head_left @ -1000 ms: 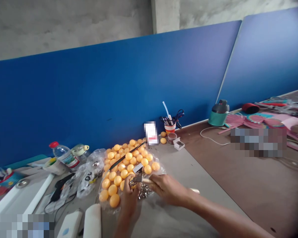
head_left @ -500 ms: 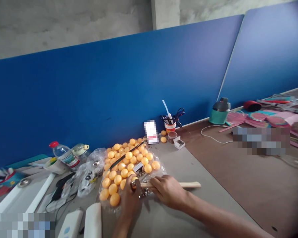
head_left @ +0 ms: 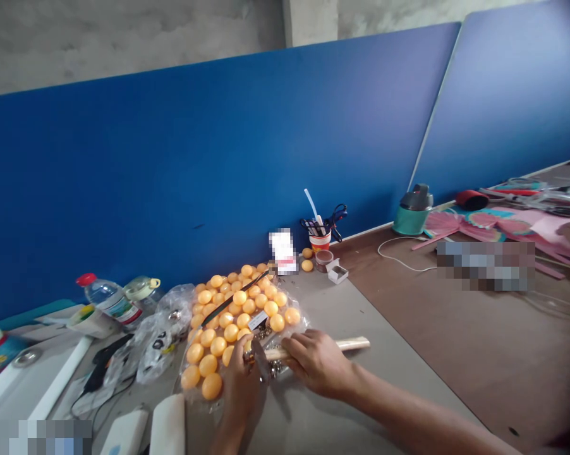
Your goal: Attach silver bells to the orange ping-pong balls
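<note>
A pale wooden stick point(head_left: 354, 344) lies nearly level across both hands, its free end pointing right. My right hand point(head_left: 316, 360) is closed around the middle of it from above. My left hand point(head_left: 241, 382) is closed at the stick's left end, with small shiny metal pieces point(head_left: 248, 355) by its fingers; the exact grip there is partly hidden. More shiny metal pieces point(head_left: 276, 368), perhaps little bells, sit just below the stick between the hands. Behind the hands, a clear plastic bag of orange balls point(head_left: 217, 345) is spread on the grey table, with a black strip across it.
On the left are a red-capped bottle point(head_left: 113, 298), a glue gun point(head_left: 105, 363), crumpled plastic bags point(head_left: 157, 347) and white pieces point(head_left: 168, 424). A cup of tools point(head_left: 320, 240) and a small open box point(head_left: 337, 272) stand behind. A green container point(head_left: 411, 218) and pink cutouts point(head_left: 486, 224) lie right.
The view has shifted slightly, so most things appear a little further left. Both hands keep their hold on the stick, with its right end now tipped slightly higher.
</note>
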Motion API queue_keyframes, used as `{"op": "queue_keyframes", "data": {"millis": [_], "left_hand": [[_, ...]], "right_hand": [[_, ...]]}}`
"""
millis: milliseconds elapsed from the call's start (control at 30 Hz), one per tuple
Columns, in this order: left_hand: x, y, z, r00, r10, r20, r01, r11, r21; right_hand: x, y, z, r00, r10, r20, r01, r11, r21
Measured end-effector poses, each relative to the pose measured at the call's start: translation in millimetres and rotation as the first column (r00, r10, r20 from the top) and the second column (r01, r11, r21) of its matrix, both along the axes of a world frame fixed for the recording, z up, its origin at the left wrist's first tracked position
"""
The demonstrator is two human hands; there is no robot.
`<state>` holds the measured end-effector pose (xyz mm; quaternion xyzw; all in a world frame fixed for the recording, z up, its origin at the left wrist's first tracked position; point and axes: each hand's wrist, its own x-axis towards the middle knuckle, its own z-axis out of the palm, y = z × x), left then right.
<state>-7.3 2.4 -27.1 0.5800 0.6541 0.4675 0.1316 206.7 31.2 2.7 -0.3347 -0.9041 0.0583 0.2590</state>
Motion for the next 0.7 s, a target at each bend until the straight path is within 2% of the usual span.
{"op": "queue_keyframes", "data": {"millis": [133,267,500,567,700], "left_hand": [[5.5,-3.6,7.4,1.0,-0.004,0.021,0.006,0.997,-0.081],[5.7,-4.9,11.0,0.998,0.031,-0.052,-0.034,0.999,-0.04],[2.4,-4.5,9.2,1.0,0.003,-0.027,-0.004,0.999,-0.048],[2.1,-4.7,7.7,0.999,0.001,-0.043,-0.001,1.0,-0.016],[2.6,-4.5,5.5,0.999,-0.002,-0.04,0.0,0.999,-0.039]], "right_hand": [[-1.5,-2.6,-0.6,0.999,0.026,0.033,-0.025,0.999,-0.019],[-2.2,-3.7,-3.2,0.999,0.047,-0.015,-0.046,0.999,0.022],[-4.8,-5.2,-6.3,0.996,0.082,-0.031,-0.08,0.994,0.073],[-5.5,-5.5,-7.7,0.997,0.064,-0.041,-0.061,0.996,0.062],[-6.4,-4.8,-10.4,0.999,0.04,-0.02,-0.039,0.999,0.03]]}}
